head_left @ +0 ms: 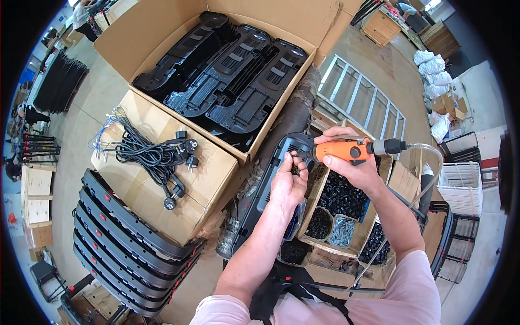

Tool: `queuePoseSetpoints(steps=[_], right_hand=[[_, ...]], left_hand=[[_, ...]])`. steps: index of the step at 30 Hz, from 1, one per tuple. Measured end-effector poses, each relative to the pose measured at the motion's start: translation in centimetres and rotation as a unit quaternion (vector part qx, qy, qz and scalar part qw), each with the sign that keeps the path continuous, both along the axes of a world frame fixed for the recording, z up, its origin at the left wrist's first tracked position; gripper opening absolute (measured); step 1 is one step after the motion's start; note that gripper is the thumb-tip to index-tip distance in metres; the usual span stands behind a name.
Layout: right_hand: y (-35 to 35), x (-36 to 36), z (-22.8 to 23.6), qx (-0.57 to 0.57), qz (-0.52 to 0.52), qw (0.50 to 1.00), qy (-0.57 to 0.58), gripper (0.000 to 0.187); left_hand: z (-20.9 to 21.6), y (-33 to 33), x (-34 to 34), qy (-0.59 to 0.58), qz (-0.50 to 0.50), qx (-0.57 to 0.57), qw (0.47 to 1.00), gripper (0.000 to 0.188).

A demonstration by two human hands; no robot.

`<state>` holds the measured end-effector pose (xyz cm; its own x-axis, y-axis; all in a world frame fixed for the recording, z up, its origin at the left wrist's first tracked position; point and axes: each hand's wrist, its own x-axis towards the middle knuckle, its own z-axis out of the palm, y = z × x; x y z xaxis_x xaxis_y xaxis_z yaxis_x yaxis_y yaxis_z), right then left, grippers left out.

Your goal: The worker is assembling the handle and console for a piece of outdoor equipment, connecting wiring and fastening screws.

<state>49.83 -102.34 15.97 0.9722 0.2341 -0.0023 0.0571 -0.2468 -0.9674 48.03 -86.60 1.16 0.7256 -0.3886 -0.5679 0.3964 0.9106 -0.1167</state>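
Frame stack: curved black frames (pixel 130 254) with small red parts, piled one over another at the left
Cable box: a cardboard box (pixel 211 187); on top, a tangle of black power cables (pixel 142 146) with plugs, their thin coloured wire ends to the left
Open carton: a tall-flapped carton (pixel 127 40) just behind that box; black moulded covers (pixel 235 65) lie packed inside
Cover in work: one black moulded cover (pixel 271 170) lies along a worn grey roll (pixel 307 92), between the boxes and the bins
Left hand: the left hand (pixel 290 184) is over the cover; fingers curled narrow round small dark pieces, too small to name
Right hand: the right hand (pixel 358 172) grips an orange pneumatic screwdriver (pixel 340 150), nose toward the cover's upper end; I cannot tell whether they touch
Parts bins: black plastic pieces (pixel 344 195) and silver screws (pixel 342 232), below the screwdriver
Air line: a clear hose (pixel 430 146) curves from the screwdriver's tail
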Motion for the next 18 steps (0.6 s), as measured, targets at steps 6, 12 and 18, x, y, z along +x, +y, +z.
queuePoseSetpoints(steps=[6,12,18], right_hand=[[1.0,0.2,-0.2,-0.003,0.011,1.000,-0.004,0.053],[1.6,0.5,-0.6,0.013,0.007,1.000,0.003,0.051],[2.7,0.0,0.2,-0.003,-0.004,1.000,-0.011,0.050]], left_hand=[[0.6,0.7,-0.1,0.006,-0.001,-0.014,1.000,0.023],[0.8,0.1,-0.2,0.049,0.034,-0.019,0.998,0.024],[0.5,0.5,0.2,0.033,0.049,-0.057,0.997,0.025]])
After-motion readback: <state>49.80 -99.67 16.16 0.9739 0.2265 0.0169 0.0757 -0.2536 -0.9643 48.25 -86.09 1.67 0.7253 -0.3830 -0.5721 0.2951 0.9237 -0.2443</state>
